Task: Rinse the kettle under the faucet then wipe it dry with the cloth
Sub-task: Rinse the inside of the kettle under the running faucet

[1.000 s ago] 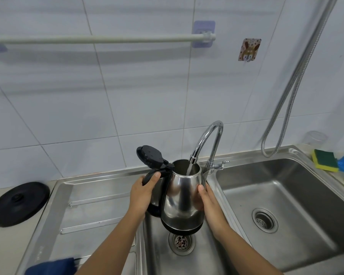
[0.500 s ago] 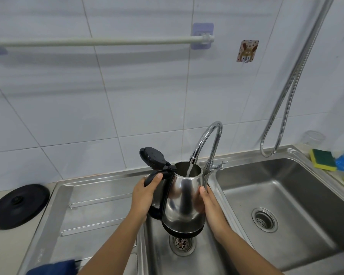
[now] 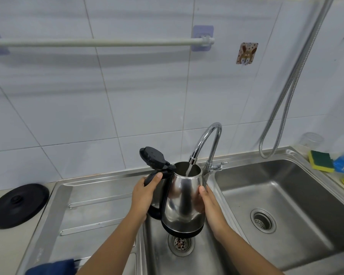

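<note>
A steel kettle (image 3: 184, 197) with a black base and its black lid flipped open is held upright over the left sink basin. Water streams from the curved chrome faucet (image 3: 206, 141) into its mouth. My left hand (image 3: 144, 193) grips the black handle. The kettle's right side rests against the palm of my right hand (image 3: 210, 203). A dark blue cloth (image 3: 52, 267) lies at the bottom left on the drainboard, partly cut off by the frame edge.
The left basin's drain (image 3: 180, 244) sits right under the kettle. The right basin (image 3: 266, 197) has its own drain. A black kettle base (image 3: 18, 204) lies on the counter at left. A sponge (image 3: 321, 160) and bottles sit at right. A metal hose (image 3: 286, 100) hangs down the wall.
Both hands and the kettle stay under the running faucet, almost unmoved. The view has shifted slightly.
</note>
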The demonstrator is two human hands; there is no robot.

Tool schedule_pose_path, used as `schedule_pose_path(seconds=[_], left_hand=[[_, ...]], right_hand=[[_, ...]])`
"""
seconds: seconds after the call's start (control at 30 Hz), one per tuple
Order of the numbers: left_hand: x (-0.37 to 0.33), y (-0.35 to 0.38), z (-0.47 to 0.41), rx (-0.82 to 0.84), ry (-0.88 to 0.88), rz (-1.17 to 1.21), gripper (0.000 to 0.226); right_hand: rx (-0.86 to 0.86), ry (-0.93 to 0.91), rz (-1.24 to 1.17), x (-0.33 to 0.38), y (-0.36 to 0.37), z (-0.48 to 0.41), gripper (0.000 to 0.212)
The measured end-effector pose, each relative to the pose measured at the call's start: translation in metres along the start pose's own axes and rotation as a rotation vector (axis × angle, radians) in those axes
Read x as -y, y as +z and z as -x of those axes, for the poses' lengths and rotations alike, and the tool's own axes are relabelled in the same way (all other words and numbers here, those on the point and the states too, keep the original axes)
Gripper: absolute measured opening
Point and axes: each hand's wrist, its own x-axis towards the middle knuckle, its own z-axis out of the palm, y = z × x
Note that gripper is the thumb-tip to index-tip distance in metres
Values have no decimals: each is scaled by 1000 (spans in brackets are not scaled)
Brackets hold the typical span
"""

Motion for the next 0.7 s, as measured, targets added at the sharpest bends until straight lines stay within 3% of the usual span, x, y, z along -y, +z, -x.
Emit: schedule_pose_path(seconds=[0.3, 0.53, 0.63, 0.7], left_hand=[[2, 3, 3, 13, 28, -5, 28], [4, 3, 2, 37, 48, -9, 36], [5, 2, 3, 40, 64, -9, 49], [6, 1, 1, 42, 51, -10, 44]], right_hand=[[-7, -3, 28, -2, -5, -1, 57], [-18, 19, 16, -6, -5, 0, 61], [-17, 6, 24, -5, -5, 0, 53], [-11, 5, 29, -5, -5, 0, 51]])
